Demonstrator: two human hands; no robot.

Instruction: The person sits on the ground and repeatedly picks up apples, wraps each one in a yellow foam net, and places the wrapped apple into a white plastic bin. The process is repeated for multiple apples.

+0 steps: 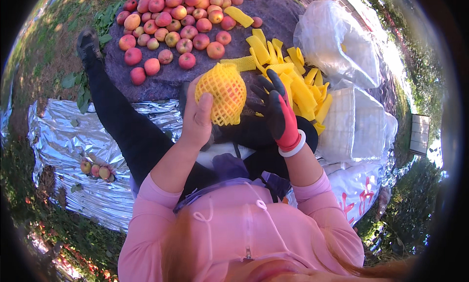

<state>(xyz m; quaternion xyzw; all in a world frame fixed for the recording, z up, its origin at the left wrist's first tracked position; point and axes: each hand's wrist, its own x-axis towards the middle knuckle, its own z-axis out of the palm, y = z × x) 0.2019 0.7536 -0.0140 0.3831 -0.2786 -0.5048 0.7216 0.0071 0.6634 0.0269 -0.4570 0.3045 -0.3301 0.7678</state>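
My bare left hand is wrapped round an apple in a yellow foam net, held up over my lap. Red skin shows through the mesh. Just right of it, my right hand wears a red and black glove and a white wristband. Its fingers are spread, with nothing in them, apart from the netted apple. Beyond that hand lies a pile of empty yellow foam nets on a dark cloth. A heap of loose red apples covers the far part of the cloth.
Crates lined with clear plastic stand at the right. Silver foil sheeting covers the ground at the left, with a few apples on it. My left leg stretches out beside the dark cloth.
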